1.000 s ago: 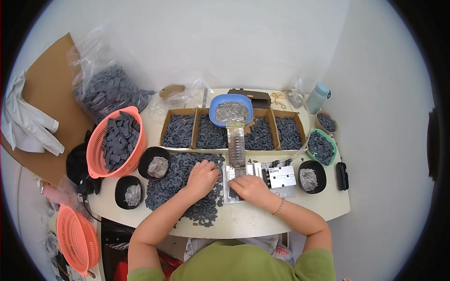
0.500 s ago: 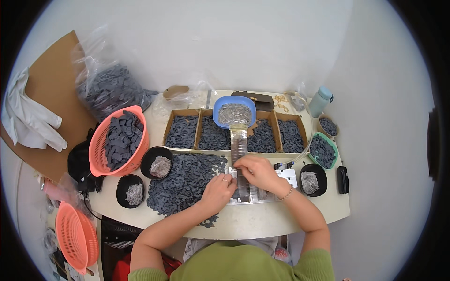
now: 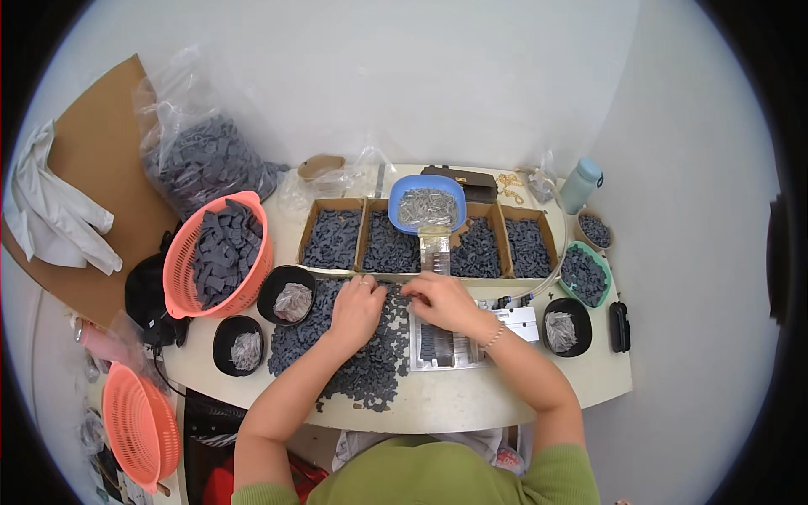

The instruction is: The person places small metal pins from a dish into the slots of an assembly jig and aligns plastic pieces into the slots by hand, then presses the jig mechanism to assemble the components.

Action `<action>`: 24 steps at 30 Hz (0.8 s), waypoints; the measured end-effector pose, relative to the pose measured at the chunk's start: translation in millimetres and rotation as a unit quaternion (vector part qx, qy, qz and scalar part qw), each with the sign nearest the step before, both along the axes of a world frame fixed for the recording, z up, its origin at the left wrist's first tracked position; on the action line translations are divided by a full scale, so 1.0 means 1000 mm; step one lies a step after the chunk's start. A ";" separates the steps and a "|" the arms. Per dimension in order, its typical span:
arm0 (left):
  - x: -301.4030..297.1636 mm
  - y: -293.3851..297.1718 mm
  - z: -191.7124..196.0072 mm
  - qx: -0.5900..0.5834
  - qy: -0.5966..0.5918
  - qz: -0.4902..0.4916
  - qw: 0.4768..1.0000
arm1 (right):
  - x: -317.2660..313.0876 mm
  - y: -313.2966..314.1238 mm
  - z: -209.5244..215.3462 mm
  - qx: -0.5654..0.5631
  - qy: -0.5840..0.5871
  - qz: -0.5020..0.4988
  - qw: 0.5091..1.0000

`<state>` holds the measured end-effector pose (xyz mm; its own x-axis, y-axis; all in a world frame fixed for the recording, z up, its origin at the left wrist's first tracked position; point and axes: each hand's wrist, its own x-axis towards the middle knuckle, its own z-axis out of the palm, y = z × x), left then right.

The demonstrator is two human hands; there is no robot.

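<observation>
My left hand (image 3: pixel 357 310) is over the far part of a spread pile of small dark grey pieces (image 3: pixel 362 374), fingers bent down into it; its fingertips are partly hidden. My right hand (image 3: pixel 446 303) reaches left across a metal fixture (image 3: pixel 429 365), thumb and fingers drawn together at the pile's right edge. Whatever either hand grips is too small to make out. Rows of dark pieces and thin pins lie in the fixture. Behind the right hand, a clear slotted chute (image 3: pixel 434 244) runs down from a blue bowl (image 3: pixel 390 210) of thin metal pins.
Cardboard trays (image 3: pixel 364 231) of grey pieces line the back. Black bowls (image 3: pixel 220 353) of pins flank the work, near a coral basket (image 3: pixel 177 273) of grey strips. A green bowl (image 3: pixel 603 295), a bottle (image 3: pixel 581 187) and air tubes (image 3: pixel 562 252) are at right.
My left hand has moved from the fixture to the left and farther away, onto the pile. My right hand has shifted slightly left. More of the fixture's near part shows. The view has shifted slightly.
</observation>
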<state>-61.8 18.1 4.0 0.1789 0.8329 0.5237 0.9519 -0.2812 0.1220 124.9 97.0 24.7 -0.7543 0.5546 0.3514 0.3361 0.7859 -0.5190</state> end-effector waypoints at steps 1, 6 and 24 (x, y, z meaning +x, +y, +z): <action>0.002 0.006 -0.002 0.000 -0.002 -0.002 1.000 | 0.010 0.000 0.002 -0.073 0.011 0.011 0.997; 0.010 0.020 -0.007 -0.030 0.102 -0.017 0.994 | 0.045 -0.008 -0.005 -0.291 0.018 0.046 0.955; 0.053 -0.015 -0.011 -0.050 -0.021 -0.102 0.993 | 0.054 -0.025 -0.011 0.041 0.016 -0.039 0.998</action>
<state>-8.7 3.3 -6.7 0.3281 0.8300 0.4511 0.8701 -0.4514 0.1977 178.7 71.8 14.0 -0.6969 0.5799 0.4219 0.3824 0.7982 -0.4654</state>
